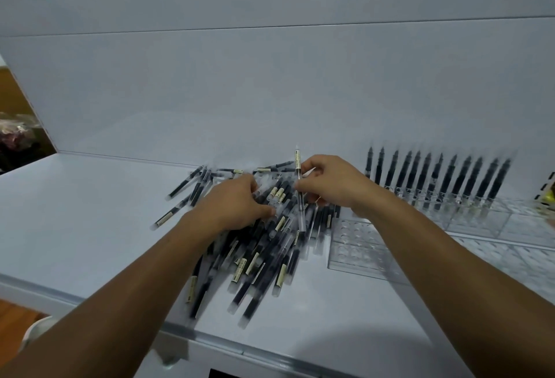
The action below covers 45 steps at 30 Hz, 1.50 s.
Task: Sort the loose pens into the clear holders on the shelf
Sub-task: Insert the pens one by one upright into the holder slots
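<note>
A heap of loose black pens (pixel 258 257) with clear caps and cream labels lies in the middle of the white shelf (pixel 75 227). My left hand (pixel 237 203) rests on the heap with its fingers curled around pens at the top. My right hand (pixel 330 185) pinches a single pen (pixel 298 179) that stands nearly upright above the heap. Clear holders (pixel 360 245) with rows of round holes lie to the right. Several pens (pixel 435 176) stand upright in the back row of a farther holder (pixel 495 215).
A white back panel (pixel 270 92) rises behind the shelf. The shelf's front edge (pixel 210 338) runs across the bottom. Wooden floor and a dark bundle (pixel 15 137) show at the far left. A yellow-green object (pixel 548 197) sits at the right edge.
</note>
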{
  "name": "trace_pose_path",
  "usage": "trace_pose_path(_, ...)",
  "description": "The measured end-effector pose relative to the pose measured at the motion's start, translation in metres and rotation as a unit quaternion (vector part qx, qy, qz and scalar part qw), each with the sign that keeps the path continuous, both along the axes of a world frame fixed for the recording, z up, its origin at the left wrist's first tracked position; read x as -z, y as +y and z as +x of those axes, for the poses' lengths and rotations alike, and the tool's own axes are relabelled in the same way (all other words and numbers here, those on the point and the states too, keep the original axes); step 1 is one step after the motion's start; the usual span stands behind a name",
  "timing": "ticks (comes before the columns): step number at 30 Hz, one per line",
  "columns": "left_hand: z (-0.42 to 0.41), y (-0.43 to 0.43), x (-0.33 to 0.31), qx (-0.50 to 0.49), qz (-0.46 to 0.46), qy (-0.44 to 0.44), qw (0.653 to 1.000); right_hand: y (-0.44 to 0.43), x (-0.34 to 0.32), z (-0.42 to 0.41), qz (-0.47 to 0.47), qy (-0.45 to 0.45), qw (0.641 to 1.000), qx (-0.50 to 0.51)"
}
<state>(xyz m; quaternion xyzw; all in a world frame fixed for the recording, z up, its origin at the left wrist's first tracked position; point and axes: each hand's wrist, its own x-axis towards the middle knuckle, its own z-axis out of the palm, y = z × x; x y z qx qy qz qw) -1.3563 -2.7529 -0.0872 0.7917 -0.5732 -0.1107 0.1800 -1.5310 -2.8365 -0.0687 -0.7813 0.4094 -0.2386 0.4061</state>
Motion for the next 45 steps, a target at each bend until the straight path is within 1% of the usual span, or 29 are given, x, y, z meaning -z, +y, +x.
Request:
trace_pose_path(2,0.003,0.000,0.001,-0.013,-0.009,0.051,0.999,0.001,-0.001,-0.002,-0.006,-0.008,1.000,-0.001)
trace_pose_path(4,0.007,0.000,0.001,-0.026,-0.033,0.124,0.991,0.002,-0.003,-0.005,-0.013,-0.019,1.000,0.003)
trace_pose_path(7,0.010,0.000,-0.002,-0.038,-0.052,0.244,0.968,0.000,-0.007,-0.013,-0.022,-0.046,0.999,0.010)
trace_pose_path(9,0.010,0.000,-0.003,-0.039,-0.051,0.299,0.952,-0.002,-0.010,-0.019,-0.027,-0.062,0.998,0.015)
trace_pose_path(11,0.007,0.000,-0.003,-0.035,-0.061,0.334,0.940,-0.003,-0.011,-0.024,-0.029,-0.074,0.997,0.019)
trace_pose_path(13,0.002,0.001,-0.004,-0.030,-0.083,0.339,0.937,-0.002,-0.012,-0.029,-0.026,-0.085,0.996,0.022)
trace_pose_path(15,-0.002,0.001,-0.006,-0.030,-0.113,0.319,0.941,-0.003,-0.012,-0.034,-0.026,-0.087,0.996,0.025)
trace_pose_path(17,-0.005,0.000,-0.006,-0.027,-0.159,0.295,0.942,-0.003,-0.012,-0.037,-0.024,-0.090,0.995,0.027)
trace_pose_path(19,-0.011,-0.003,-0.007,-0.004,-0.208,0.288,0.935,-0.003,-0.014,-0.043,-0.023,-0.097,0.995,0.030)
trace_pose_path(21,-0.022,-0.008,-0.011,0.032,-0.237,0.305,0.922,-0.003,-0.018,-0.051,-0.030,-0.108,0.993,0.036)
trace_pose_path(25,-0.058,-0.024,-0.021,0.121,-0.260,0.355,0.890,-0.003,-0.028,-0.082,-0.057,-0.134,0.987,0.060)
trace_pose_path(28,-0.091,-0.040,-0.027,0.185,-0.278,0.386,0.860,-0.005,-0.032,-0.115,-0.096,-0.147,0.980,0.093)
trace_pose_path(31,-0.126,-0.058,-0.027,0.232,-0.285,0.414,0.833,-0.009,-0.032,-0.152,-0.125,-0.158,0.970,0.136)
trace_pose_path(34,-0.158,-0.074,-0.021,0.277,-0.278,0.419,0.819,-0.012,-0.030,-0.190,-0.143,-0.168,0.959,0.177)
trace_pose_path(38,-0.193,-0.091,-0.013,0.310,-0.262,0.423,0.810,-0.016,-0.022,-0.237,-0.178,-0.190,0.935,0.243)
trace_pose_path(41,-0.214,-0.101,-0.012,0.324,-0.259,0.420,0.807,-0.027,-0.016,-0.262,-0.212,-0.165,0.916,0.300)
trace_pose_path(45,-0.234,-0.110,-0.009,0.352,-0.236,0.413,0.806,-0.045,-0.010,-0.276,-0.225,-0.124,0.910,0.325)
